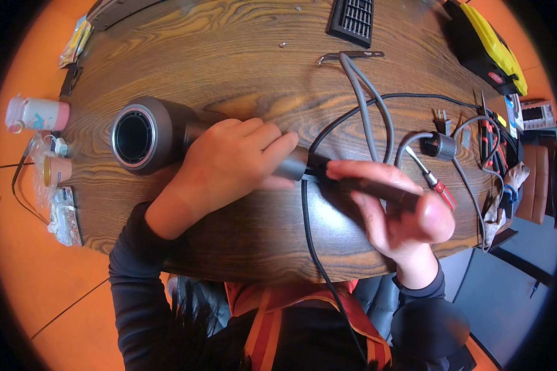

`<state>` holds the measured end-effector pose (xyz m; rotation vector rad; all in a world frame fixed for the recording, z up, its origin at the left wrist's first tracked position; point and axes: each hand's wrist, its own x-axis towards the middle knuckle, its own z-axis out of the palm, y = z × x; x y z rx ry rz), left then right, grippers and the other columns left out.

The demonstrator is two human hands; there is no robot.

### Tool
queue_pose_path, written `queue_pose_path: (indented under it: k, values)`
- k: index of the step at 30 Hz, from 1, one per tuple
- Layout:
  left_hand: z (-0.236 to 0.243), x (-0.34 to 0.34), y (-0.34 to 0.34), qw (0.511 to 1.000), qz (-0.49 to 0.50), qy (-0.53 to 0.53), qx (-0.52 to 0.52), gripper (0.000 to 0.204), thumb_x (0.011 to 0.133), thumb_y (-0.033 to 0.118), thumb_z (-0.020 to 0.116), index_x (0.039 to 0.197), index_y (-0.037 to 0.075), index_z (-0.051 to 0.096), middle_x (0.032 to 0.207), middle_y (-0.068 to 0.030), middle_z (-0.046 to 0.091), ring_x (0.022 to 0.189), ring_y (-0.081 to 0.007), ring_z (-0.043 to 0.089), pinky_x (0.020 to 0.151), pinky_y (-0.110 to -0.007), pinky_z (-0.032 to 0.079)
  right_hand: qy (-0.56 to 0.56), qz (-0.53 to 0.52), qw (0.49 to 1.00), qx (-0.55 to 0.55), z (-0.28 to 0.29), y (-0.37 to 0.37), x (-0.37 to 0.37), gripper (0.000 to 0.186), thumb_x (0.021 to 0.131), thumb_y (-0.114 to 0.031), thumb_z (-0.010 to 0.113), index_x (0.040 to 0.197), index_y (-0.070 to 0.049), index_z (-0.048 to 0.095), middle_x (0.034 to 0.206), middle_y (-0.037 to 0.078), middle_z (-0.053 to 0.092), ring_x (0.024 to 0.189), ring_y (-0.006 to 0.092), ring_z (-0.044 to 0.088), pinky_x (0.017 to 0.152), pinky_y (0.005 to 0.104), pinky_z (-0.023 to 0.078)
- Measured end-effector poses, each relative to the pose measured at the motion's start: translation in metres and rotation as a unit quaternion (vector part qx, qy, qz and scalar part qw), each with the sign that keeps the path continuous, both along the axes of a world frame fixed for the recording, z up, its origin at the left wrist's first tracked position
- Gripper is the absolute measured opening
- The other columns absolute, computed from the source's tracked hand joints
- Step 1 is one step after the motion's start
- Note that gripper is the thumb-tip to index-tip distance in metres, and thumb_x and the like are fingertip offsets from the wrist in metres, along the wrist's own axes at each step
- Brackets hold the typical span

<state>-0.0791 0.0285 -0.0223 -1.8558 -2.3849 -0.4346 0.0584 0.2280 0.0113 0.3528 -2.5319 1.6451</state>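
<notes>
A dark grey hair dryer (176, 123) lies on its side on the table, its round ringed opening facing left. My left hand (238, 151) is wrapped around its handle, the fingers over the top. In my right hand (390, 204) is a long dark bar-shaped piece (377, 188), pinched between thumb and fingers. The piece's left end meets the open end of the handle; whether it sits inside cannot be made out. My right thumb is blurred. A thick grey cord (362, 102) loops up behind the right hand, and its start is hidden.
Black tweezers (362, 54) and a bit case (351, 21) lie at the back. To the right are a red-handled screwdriver (439, 188), a plug (441, 122), pliers (490, 145) and a yellow-black toolbox (489, 49). A pink-white bottle (43, 114) and a paper cup (57, 170) stand left.
</notes>
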Motion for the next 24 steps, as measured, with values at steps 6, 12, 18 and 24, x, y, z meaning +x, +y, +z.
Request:
queue_pose_path:
  k: [6, 12, 18, 24]
  values:
    - [-0.002, 0.0, -0.001, 1.0, -0.001, 0.012, 0.013, 0.049, 0.066, 0.036, 0.074, 0.101, 0.008, 0.057, 0.079, -0.0021, 0.053, 0.078, -0.0185, 0.057, 0.067, -0.03, 0.047, -0.149, -0.048, 0.959, -0.237, -0.001, 0.003, 0.001, 0.039, 0.08, -0.016, 0.067, 0.114, 0.001, 0.06, 0.094, 0.012, 0.061, 0.074, 0.015, 0.054, 0.065, 0.0243, 0.043]
    - [-0.003, 0.001, -0.001, 1.0, 0.0, 0.02, 0.015, 0.049, 0.066, 0.036, 0.074, 0.102, 0.007, 0.057, 0.079, -0.002, 0.053, 0.078, -0.0181, 0.057, 0.067, -0.029, 0.046, 0.176, -0.038, 0.984, -0.007, -0.012, -0.001, -0.001, 0.033, 0.08, -0.003, 0.066, 0.113, -0.004, 0.06, 0.097, 0.018, 0.062, 0.081, 0.0241, 0.061, 0.068, 0.0296, 0.05]
    - [-0.004, 0.001, 0.001, 0.998, 0.001, 0.062, 0.025, 0.053, 0.066, 0.039, 0.073, 0.105, 0.006, 0.058, 0.08, -0.0023, 0.053, 0.077, -0.0172, 0.057, 0.067, -0.028, 0.046, 0.253, -0.075, 0.964, -0.038, -0.024, -0.007, -0.007, 0.037, 0.081, 0.008, 0.062, 0.115, -0.005, 0.057, 0.099, 0.023, 0.063, 0.088, 0.032, 0.066, 0.07, 0.0346, 0.056]
    - [-0.008, 0.005, -0.006, 0.991, 0.026, 0.124, 0.051, 0.055, 0.066, 0.041, 0.073, 0.105, 0.005, 0.058, 0.083, -0.0011, 0.054, 0.076, -0.0147, 0.056, 0.069, -0.027, 0.045, 0.294, -0.167, 0.928, -0.155, -0.023, 0.011, -0.012, 0.071, 0.087, 0.01, 0.048, 0.139, -0.017, 0.01, 0.101, 0.026, 0.06, 0.092, 0.033, 0.064, 0.08, 0.045, 0.058]
